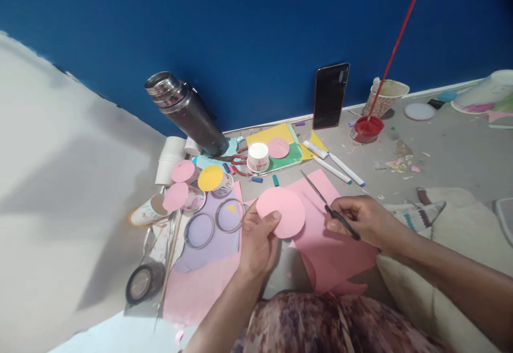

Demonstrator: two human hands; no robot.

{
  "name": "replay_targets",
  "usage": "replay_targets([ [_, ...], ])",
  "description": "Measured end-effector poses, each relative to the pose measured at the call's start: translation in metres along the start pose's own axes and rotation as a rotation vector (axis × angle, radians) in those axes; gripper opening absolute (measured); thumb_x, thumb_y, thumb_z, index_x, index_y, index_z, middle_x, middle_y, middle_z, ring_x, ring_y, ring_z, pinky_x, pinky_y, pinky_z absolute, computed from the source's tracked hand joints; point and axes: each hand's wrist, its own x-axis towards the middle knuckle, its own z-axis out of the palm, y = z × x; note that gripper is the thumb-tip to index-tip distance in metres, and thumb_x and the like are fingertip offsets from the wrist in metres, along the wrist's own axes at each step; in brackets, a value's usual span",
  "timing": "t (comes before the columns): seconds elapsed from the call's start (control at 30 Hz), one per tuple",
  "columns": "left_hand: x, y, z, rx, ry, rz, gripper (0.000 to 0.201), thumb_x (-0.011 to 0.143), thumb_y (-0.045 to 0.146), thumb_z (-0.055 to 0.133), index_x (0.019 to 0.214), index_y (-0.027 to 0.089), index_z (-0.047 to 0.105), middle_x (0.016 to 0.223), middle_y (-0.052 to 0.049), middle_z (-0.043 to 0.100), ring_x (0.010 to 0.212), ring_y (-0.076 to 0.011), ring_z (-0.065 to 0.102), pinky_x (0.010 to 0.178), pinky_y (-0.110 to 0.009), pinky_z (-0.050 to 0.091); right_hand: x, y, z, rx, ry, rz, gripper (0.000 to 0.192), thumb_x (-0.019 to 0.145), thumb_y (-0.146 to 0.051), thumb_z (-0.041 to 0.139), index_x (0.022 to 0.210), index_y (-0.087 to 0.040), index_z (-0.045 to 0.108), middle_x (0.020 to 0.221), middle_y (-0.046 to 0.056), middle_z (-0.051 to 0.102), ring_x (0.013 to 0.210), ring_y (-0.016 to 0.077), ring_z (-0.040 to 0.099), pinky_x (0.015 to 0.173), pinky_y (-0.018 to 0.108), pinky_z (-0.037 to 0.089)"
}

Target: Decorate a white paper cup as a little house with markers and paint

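Two-handed: pinches pink paper disc [289, 211] in left hand [258, 238] at near center, thumb on top; grips black scissors [328, 210] in right hand [363, 216], just right of disc, above pink sheet [320, 246], blades pointing far left. Shows two grey rings [200, 248] on purple sheet [218, 248] at left, dark flask [192, 120] farther.

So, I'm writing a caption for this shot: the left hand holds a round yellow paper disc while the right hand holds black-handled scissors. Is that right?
Not quite: the head view shows that the round paper disc in the left hand is pink, not yellow. The right hand does hold the black-handled scissors.
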Motion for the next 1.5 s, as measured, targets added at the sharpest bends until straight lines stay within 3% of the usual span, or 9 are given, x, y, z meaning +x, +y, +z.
replay_targets([
  [0.17,-0.001,-0.002,-0.001,0.101,-0.001,0.066,0.034,0.063,0.026,0.092,0.083,0.017,0.066,0.077,0.002,0.072,0.067,-0.0116,0.066,0.062,-0.021,0.057,0.002,-0.001,-0.003,-0.27,0.163,-0.085,0.062,0.071,-0.074,0.079,0.055,-0.024,0.046,0.051,-0.005,0.041,0.053,0.0125,0.035,0.05,0.027,0.028],
  [0.3,-0.001,0.0,0.001,0.251,-0.023,0.066,0.032,0.069,0.032,0.088,0.082,0.017,0.063,0.069,0.005,0.066,0.046,-0.0069,0.053,0.039,-0.018,0.044,0.006,0.011,-0.005,-0.593,0.262,-0.184,0.042,0.082,-0.057,0.073,0.066,-0.024,0.054,0.061,0.0,0.06,0.056,0.0164,0.05,0.055,0.03,0.032],
  [0.4,-0.001,0.003,0.003,0.327,-0.026,0.076,0.031,0.071,0.032,0.086,0.087,0.015,0.067,0.067,0.005,0.065,0.04,-0.0047,0.048,0.036,-0.016,0.04,0.007,0.018,-0.007,-0.801,0.285,-0.185,0.02,0.088,-0.041,0.067,0.08,-0.023,0.062,0.075,0.005,0.072,0.065,0.0211,0.063,0.06,0.032,0.036],
  [0.53,-0.002,0.005,0.003,0.359,-0.052,0.045,0.029,0.077,0.034,0.081,0.095,0.014,0.07,0.06,0.005,0.063,0.038,-0.0062,0.049,0.036,-0.017,0.039,0.005,0.022,-0.007,-0.949,0.278,-0.149,0.013,0.093,-0.035,0.062,0.087,-0.022,0.063,0.08,0.01,0.076,0.067,0.0265,0.069,0.061,0.034,0.035],
  [0.67,-0.003,0.005,0.003,0.334,-0.076,0.022,0.027,0.078,0.036,0.079,0.09,0.013,0.072,0.059,0.003,0.064,0.038,-0.0069,0.049,0.036,-0.018,0.039,0.003,0.03,-0.006,-0.954,0.31,-0.155,0.022,0.092,-0.04,0.067,0.104,-0.023,0.061,0.08,0.007,0.078,0.065,0.0269,0.07,0.059,0.032,0.035],
  [0.87,-0.002,0.005,0.001,0.273,-0.101,-0.031,0.027,0.074,0.034,0.081,0.091,0.013,0.074,0.062,0.002,0.067,0.039,-0.0088,0.052,0.033,-0.019,0.038,0.001,0.028,-0.001,-1.044,0.251,-0.227,0.007,0.092,-0.027,0.065,0.096,-0.021,0.064,0.094,0.011,0.076,0.08,0.0277,0.073,0.066,0.034,0.043],
  [1.03,-0.002,0.003,0.0,0.22,-0.133,-0.041,0.025,0.075,0.033,0.08,0.087,0.013,0.072,0.062,0.001,0.068,0.038,-0.0094,0.054,0.036,-0.02,0.043,-0.002,0.019,0.002,-1.095,0.188,-0.178,0.013,0.094,-0.028,0.064,0.096,-0.018,0.071,0.115,0.015,0.07,0.078,0.0236,0.07,0.065,0.033,0.042],
  [1.33,0.003,0.0,0.001,0.073,-0.141,-0.12,0.031,0.072,0.035,0.084,0.087,0.01,0.072,0.069,-0.003,0.072,0.051,-0.0157,0.067,0.045,-0.025,0.056,0.002,0.02,-0.009,-0.985,0.073,-0.154,0.018,0.091,-0.034,0.065,0.078,-0.021,0.062,0.078,0.004,0.069,0.068,0.02,0.062,0.063,0.032,0.036],
  [1.5,0.004,-0.002,0.001,0.075,-0.11,-0.116,0.028,0.071,0.032,0.085,0.087,0.011,0.075,0.072,-0.002,0.073,0.055,-0.0121,0.063,0.051,-0.023,0.056,-0.003,0.017,-0.006,-0.883,0.15,-0.215,0.016,0.093,-0.037,0.066,0.1,-0.022,0.07,0.095,0.006,0.076,0.077,0.0225,0.069,0.066,0.032,0.044],
])
